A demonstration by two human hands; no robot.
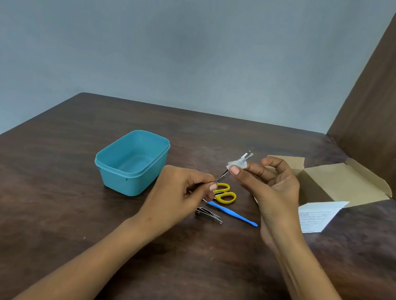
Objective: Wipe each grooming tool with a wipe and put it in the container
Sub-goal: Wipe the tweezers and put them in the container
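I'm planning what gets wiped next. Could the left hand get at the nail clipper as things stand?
Probably not right away: the left hand is pinching the tweezers. The nail clipper lies uncovered on the table just beside it, so once freed, the way looks open.

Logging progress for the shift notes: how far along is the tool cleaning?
Nothing looks finished: the teal container appears empty. In hand: the left hand holds metal tweezers while the right hand pinches a white wipe around them. Left on the table: yellow-handled scissors, a blue-handled tool and nail clippers.
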